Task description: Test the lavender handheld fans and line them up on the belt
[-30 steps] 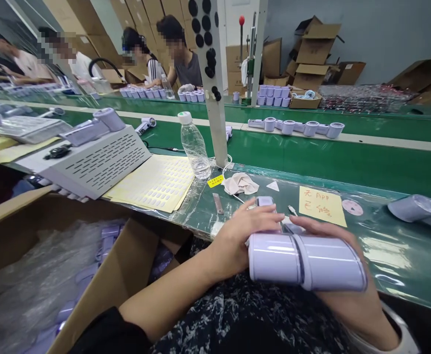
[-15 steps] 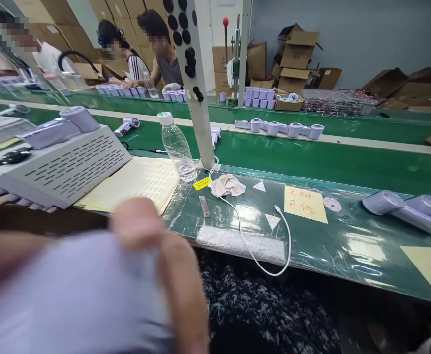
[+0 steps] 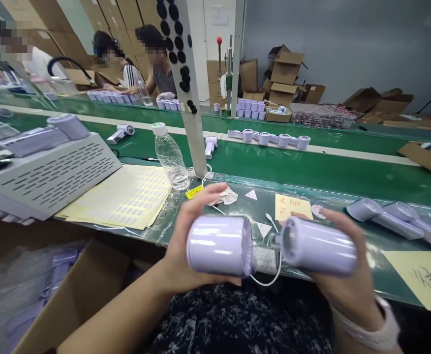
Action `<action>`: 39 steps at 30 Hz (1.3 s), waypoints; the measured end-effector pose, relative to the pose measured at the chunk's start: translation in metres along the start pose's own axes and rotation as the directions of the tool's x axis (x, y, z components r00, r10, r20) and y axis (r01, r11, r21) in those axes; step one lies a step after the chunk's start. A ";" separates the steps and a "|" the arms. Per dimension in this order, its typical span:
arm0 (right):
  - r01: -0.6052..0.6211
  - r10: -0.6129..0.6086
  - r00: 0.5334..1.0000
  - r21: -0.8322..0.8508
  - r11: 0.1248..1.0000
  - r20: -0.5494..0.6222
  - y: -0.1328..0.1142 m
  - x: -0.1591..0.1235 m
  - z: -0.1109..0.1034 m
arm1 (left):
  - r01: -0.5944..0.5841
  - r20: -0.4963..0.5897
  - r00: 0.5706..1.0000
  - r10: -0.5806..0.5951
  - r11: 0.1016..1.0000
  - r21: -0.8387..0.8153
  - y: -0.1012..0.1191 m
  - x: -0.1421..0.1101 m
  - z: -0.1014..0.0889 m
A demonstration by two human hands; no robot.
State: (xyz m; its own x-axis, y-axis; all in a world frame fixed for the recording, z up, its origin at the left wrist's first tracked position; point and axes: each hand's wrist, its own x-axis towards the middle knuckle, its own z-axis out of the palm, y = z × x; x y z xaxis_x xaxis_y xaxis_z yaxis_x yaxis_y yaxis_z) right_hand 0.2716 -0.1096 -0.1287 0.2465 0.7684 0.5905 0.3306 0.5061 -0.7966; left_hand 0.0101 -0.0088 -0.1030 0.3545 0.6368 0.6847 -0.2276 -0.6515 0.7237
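Observation:
My left hand (image 3: 186, 236) is closed round a pale lilac cylinder-shaped device (image 3: 219, 246), held over my lap at the table's front edge. My right hand (image 3: 343, 285) grips a second lilac cylinder device (image 3: 319, 246) from below, its end facing the first one, a small gap between them. Behind the gap a white cable (image 3: 270, 275) and a strip of bubble wrap (image 3: 263, 258) lie on the green mat (image 3: 333, 196). A yellow handwritten note (image 3: 291, 206) and small white triangles (image 3: 251, 194) lie just beyond.
A water bottle (image 3: 170, 156) and a white post (image 3: 189, 88) stand left of centre. Yellow sticker sheets (image 3: 123, 196) and a grey vented metal case (image 3: 42, 177) lie left. A cardboard box (image 3: 71, 305) sits at lower left. More lilac devices (image 3: 392, 216) lie right. People work across the conveyor (image 3: 311, 162).
A second ago both devices were pressed together end to end over the mat. They were swept close past the camera to the left, and now each hand holds one, apart.

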 end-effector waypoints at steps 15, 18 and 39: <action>0.375 -0.359 0.905 -0.030 0.927 0.227 -0.002 -0.002 0.021 | -0.612 0.396 0.741 0.542 0.788 0.067 -0.021 0.008 0.001; 0.175 -0.169 0.980 -0.053 0.983 0.110 -0.010 -0.007 0.025 | -0.324 0.209 0.922 0.327 0.945 -0.048 -0.020 0.002 0.011; -0.604 0.593 0.797 0.166 0.780 0.111 -0.016 -0.005 0.062 | 0.472 0.422 0.687 -0.591 -0.079 -0.878 -0.041 -0.021 0.070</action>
State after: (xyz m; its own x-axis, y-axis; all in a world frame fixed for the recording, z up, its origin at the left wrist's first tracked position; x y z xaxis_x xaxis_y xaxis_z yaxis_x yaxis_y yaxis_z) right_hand 0.2087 -0.0972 -0.1265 0.2917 0.9564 -0.0163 -0.0422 -0.0042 -0.9991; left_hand 0.0755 -0.0241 -0.1531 0.7612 0.6484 0.0069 -0.6114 0.7141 0.3411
